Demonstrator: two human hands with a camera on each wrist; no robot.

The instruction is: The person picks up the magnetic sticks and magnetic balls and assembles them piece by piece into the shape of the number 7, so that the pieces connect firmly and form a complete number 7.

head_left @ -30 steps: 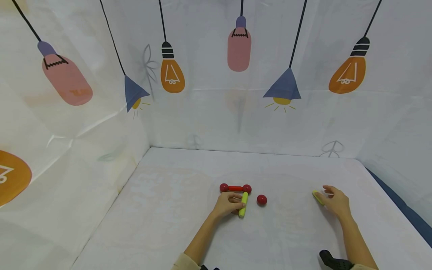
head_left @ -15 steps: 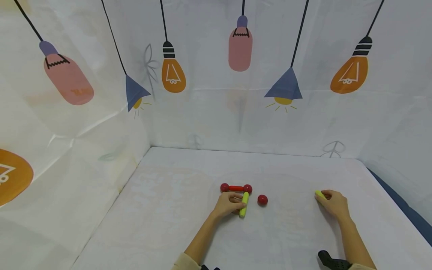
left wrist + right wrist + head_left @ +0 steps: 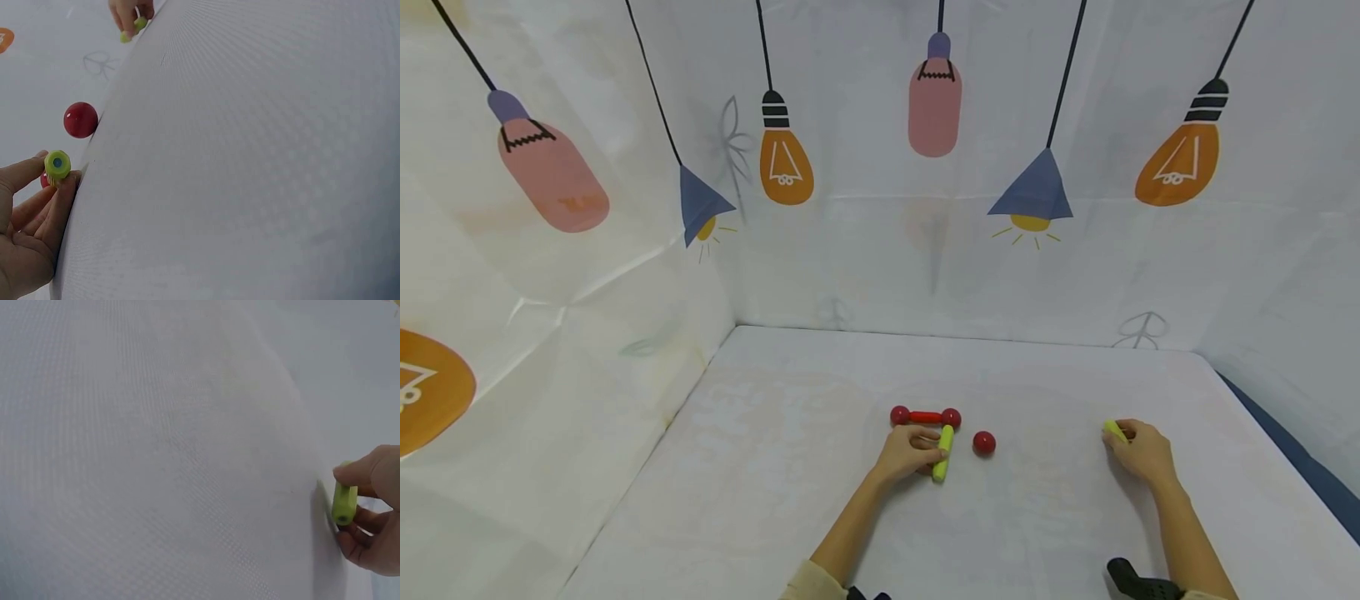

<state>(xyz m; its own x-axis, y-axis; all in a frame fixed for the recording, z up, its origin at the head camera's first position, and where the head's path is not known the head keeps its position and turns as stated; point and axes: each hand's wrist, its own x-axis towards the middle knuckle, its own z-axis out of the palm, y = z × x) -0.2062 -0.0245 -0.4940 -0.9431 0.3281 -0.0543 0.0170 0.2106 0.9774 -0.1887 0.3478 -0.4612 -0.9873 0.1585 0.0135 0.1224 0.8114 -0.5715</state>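
Observation:
Between thumb and fingers, my left hand pinches a yellow-green rod. The rod's far end sits right at a red ball, which a short red rod joins to another red ball. In the left wrist view the yellow-green rod points its end, with a small bluish centre, at the camera. Far to the right, my right hand grips a second yellow-green rod. The right wrist view shows this rod close over the table, held between thumb and fingers.
A loose red ball lies just right of the left hand's rod. The white table meets a white sheet printed with lamps at the back and left. A black strap piece is at the right wrist.
My right hand has closed its raised fingers around its yellow-green rod and turned it slightly. The left hand and the joined red pieces stay as they were.

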